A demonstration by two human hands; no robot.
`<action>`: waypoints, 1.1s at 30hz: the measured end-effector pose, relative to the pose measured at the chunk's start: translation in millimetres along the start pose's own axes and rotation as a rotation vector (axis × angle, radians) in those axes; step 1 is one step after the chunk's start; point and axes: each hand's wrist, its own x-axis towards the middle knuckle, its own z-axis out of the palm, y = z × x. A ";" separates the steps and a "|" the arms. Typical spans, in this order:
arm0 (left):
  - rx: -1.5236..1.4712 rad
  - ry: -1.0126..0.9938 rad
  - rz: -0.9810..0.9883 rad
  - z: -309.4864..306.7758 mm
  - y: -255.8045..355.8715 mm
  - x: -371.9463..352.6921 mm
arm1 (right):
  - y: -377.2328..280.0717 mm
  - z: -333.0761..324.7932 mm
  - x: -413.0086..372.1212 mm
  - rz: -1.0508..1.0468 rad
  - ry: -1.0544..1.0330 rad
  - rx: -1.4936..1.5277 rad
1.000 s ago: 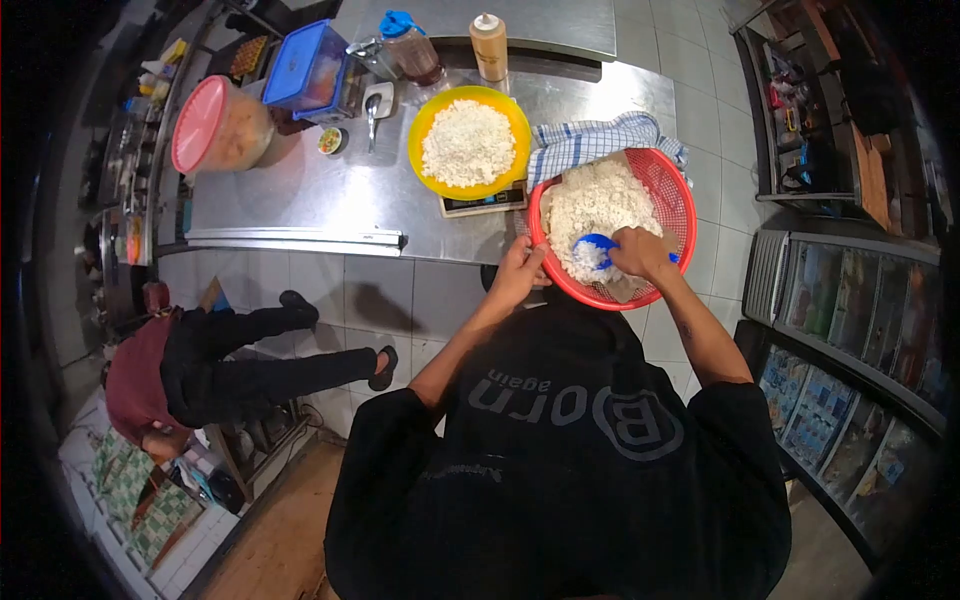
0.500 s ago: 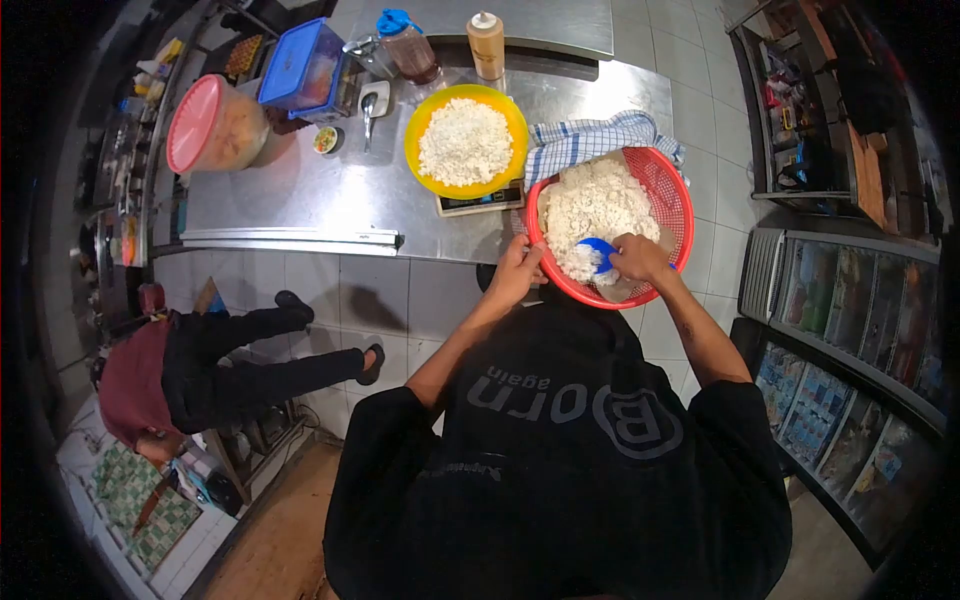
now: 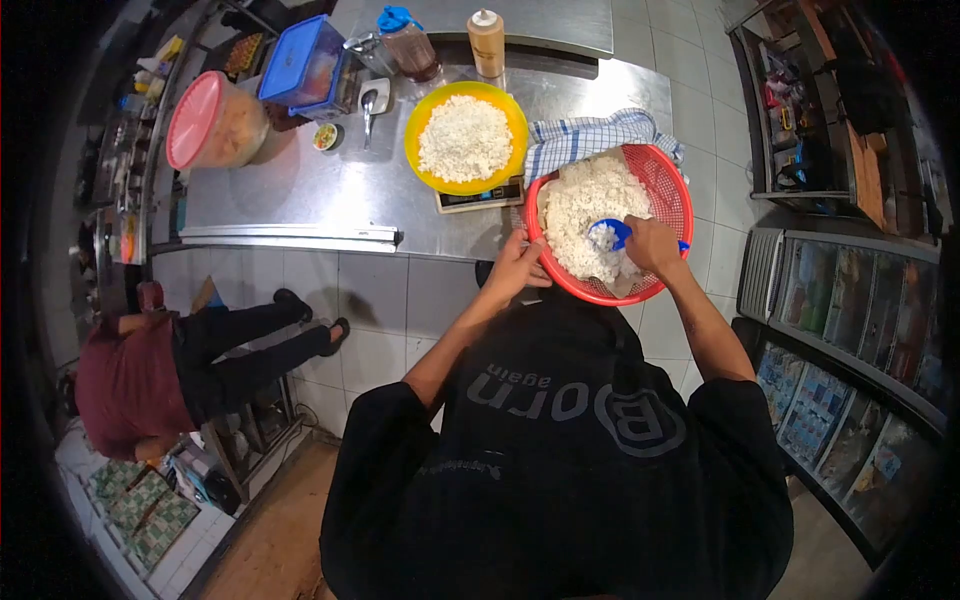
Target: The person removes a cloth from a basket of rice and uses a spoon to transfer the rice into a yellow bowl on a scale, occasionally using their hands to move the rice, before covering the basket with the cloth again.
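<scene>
A red basket [image 3: 678,200] of white rice [image 3: 600,200] sits at the right end of the metal table. My left hand [image 3: 517,268] grips its near-left rim. In my right hand [image 3: 652,245] is a blue scoop [image 3: 612,232] with some rice on it, over the rice in the basket. Left of the basket, a yellow plate [image 3: 416,150] heaped with rice rests on a scale [image 3: 482,197]. A blue checked cloth [image 3: 580,140] lies against the basket's far rim.
On the steel table [image 3: 300,200] stand a tub with a pink lid [image 3: 196,120], a blue-lidded box [image 3: 300,60], a jug [image 3: 410,50], a sauce bottle [image 3: 486,45] and a spoon [image 3: 368,115]. Another person [image 3: 140,385] stands at a counter on the left.
My right hand and the blue scoop have moved slightly up and right within the basket. My left hand stays at the rim. The other person has shifted left.
</scene>
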 end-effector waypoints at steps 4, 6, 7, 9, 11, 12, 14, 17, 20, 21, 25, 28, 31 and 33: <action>-0.114 0.013 -0.036 6.7 0.8 -1.7 | -16.1 15.3 -11.2 -0.055 0.094 -0.059; -0.119 0.024 -0.036 8.1 -0.7 -2.1 | -16.5 23.1 -15.2 -0.063 0.055 -0.004; -0.124 0.036 -0.036 7.8 -1.5 -1.9 | -13.4 21.6 -13.5 -0.034 0.009 0.019; -0.115 0.033 -0.037 6.7 -1.7 -3.8 | 0.7 16.7 -1.4 -0.033 -0.121 0.102; -0.106 0.025 -0.035 5.7 0.6 -3.1 | 6.0 19.2 5.2 -0.028 -0.247 0.181; -0.092 0.021 -0.041 4.5 0.1 -2.1 | 7.0 26.2 6.2 -0.048 -0.264 0.244; -0.078 0.016 -0.043 4.6 -2.0 0.0 | 10.7 38.5 9.6 -0.067 -0.277 0.304; -0.118 0.006 -0.034 3.7 -1.8 -2.7 | 15.5 44.8 17.7 -0.092 -0.290 0.429; -0.130 -0.015 -0.046 3.5 1.7 -6.3 | 11.4 14.1 14.9 0.062 -0.357 0.657; -0.113 0.010 -0.070 3.6 8.2 -10.2 | 7.0 -3.5 13.3 0.091 -0.374 0.666; -0.142 0.136 0.015 -5.7 -9.2 -9.0 | -3.3 -48.6 16.5 0.097 -0.401 0.771; -0.030 0.236 0.122 -18.7 -16.2 -7.1 | -28.3 -90.4 29.4 0.172 -0.446 0.820; -0.018 0.260 0.136 -31.6 -18.2 -7.3 | -45.8 -101.5 56.4 0.067 -0.362 0.829; -0.016 0.272 0.157 -36.3 -20.0 -7.9 | -59.1 -108.2 77.1 -0.026 -0.272 0.811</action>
